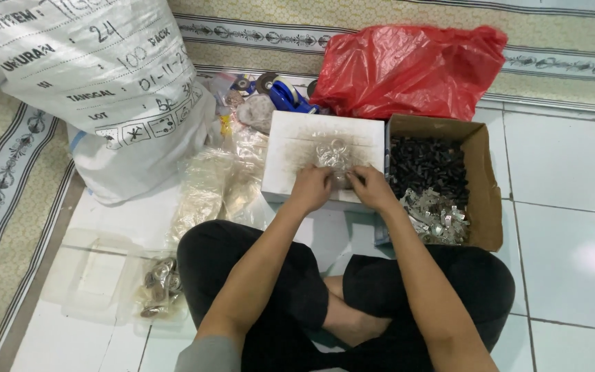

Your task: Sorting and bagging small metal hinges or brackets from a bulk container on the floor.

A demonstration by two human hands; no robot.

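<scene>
The left hand [311,187] and right hand [372,187] meet over the near edge of a white box [290,148] on the tiled floor [559,179], fingers of both pinching a small clear bag of metal rings [332,155] held just above the box. Beside it on the right stands a brown carton [487,186] of black parts [428,165] and shiny metal pieces [439,215]

two boxes [290,148] – one sack [98,83], one red bag [408,69]
</scene>
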